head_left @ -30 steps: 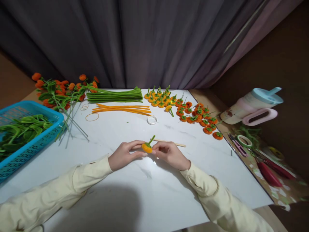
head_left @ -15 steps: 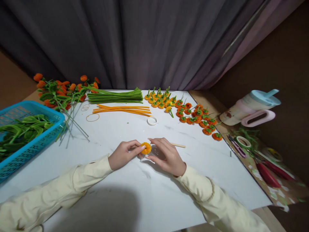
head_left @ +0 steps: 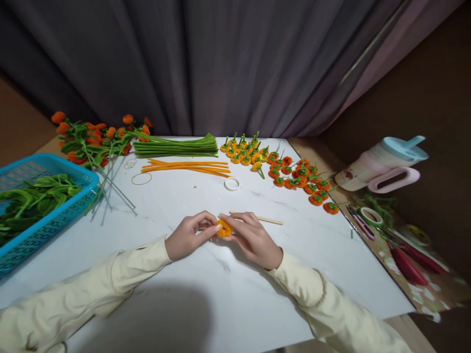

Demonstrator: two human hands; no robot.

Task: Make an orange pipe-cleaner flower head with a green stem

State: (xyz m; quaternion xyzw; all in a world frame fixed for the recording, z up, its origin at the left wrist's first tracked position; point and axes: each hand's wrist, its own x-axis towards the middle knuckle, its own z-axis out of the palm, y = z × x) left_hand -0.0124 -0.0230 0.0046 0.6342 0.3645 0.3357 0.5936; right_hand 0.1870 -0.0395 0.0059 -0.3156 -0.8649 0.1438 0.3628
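Observation:
Between my two hands, low over the white table, is a small yellow-orange pipe-cleaner flower head (head_left: 225, 229). My left hand (head_left: 193, 235) pinches its left side between thumb and fingers. From the right, my right hand (head_left: 255, 239) closes on it, fingers along the top edge and thumb below. Behind my right hand lies a thin wooden stick (head_left: 270, 220), partly covered by the fingers. A white ring-shaped roll (head_left: 232, 184) rests farther back. Orange pipe cleaners (head_left: 184, 167) and a bundle of green pipe cleaners (head_left: 176, 147) lie beyond it.
Yellow flower heads (head_left: 246, 160) and orange ones (head_left: 315, 199) stand in groups at the back right. A blue basket (head_left: 55, 211) of green leaves sits left, near finished orange flowers (head_left: 127, 119). Right of the tabletop are a tumbler (head_left: 362, 169), green tape (head_left: 371, 216) and red-handled pliers (head_left: 408, 267).
My right hand has moved left and closed onto the flower head, which has turned a little. More of the wooden stick shows. My left hand stays nearly in place.

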